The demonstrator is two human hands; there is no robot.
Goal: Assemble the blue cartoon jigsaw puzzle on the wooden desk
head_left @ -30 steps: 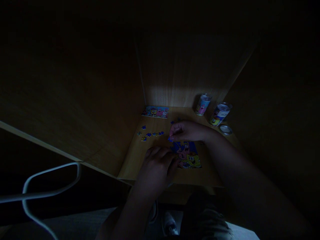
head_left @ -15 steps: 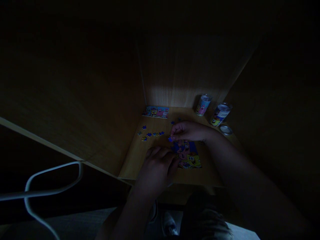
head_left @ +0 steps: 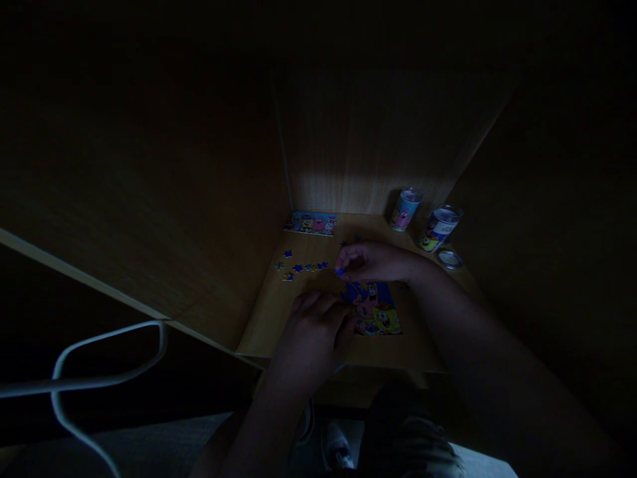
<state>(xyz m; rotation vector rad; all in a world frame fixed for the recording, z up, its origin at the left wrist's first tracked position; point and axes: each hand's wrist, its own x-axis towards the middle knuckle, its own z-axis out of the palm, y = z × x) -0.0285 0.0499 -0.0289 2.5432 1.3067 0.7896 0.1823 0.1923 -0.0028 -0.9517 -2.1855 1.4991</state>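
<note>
A blue puzzle piece [head_left: 340, 272] is pinched between the thumb and fingers of my right hand [head_left: 365, 261]. It sits just above the upper left corner of a partly joined jigsaw puzzle [head_left: 381, 315], which shows yellow and pink cartoon figures on blue. My left hand [head_left: 316, 325] rests at the puzzle's left edge, fingers bent and thumb apart, covering part of that side. Its fingertips are partly hidden. Loose puzzle pieces, among them a blue one [head_left: 297, 269] and a yellow one [head_left: 288, 276], lie left of my hands.
A cartoon picture strip [head_left: 311, 223] lies at the back left of the wooden surface [head_left: 263, 325]. Two printed cans, one pink and blue [head_left: 405, 210] and one yellow and blue [head_left: 438, 229], stand back right beside a round lid [head_left: 450, 259]. A white cable [head_left: 107, 382] loops at lower left.
My right hand has shifted very slightly, and the blue piece in its fingers is tilted and raised a little. My left hand stays in place.
</note>
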